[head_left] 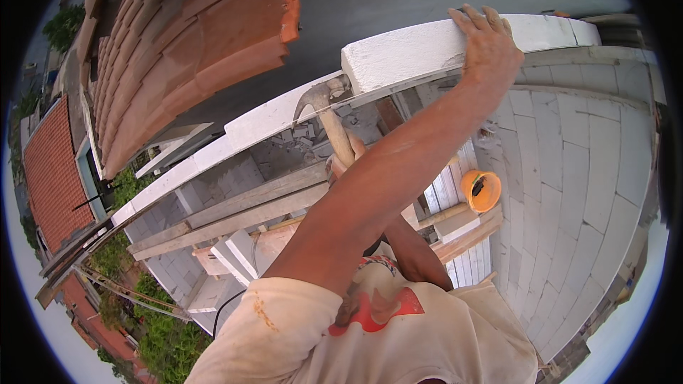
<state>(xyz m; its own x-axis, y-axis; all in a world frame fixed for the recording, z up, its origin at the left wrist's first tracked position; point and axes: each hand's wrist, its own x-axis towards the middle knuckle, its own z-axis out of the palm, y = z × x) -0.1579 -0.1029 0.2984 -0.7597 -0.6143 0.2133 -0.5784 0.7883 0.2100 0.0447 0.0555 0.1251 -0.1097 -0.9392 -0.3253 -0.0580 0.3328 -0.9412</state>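
A claw hammer [336,131] with a wooden handle is gripped in my right hand [343,163], which is partly hidden behind my left forearm. Its metal head is up beside the near left end of a white block [405,53]; whether they touch I cannot tell. My left arm crosses over the right one. The palm of my left hand [491,46] rests on the block's top, fingers spread toward the far edge. This block lies along the top of the wall, and a lower row of white blocks [249,117] runs on to the left.
Below the wall, wooden planks [242,210] span the space, with broken rubble [302,135] behind them. An orange bucket [491,192] stands right of the planks. A grey block wall [562,163] curves down the right side. Roof tiles [192,50] lie beyond the wall at upper left.
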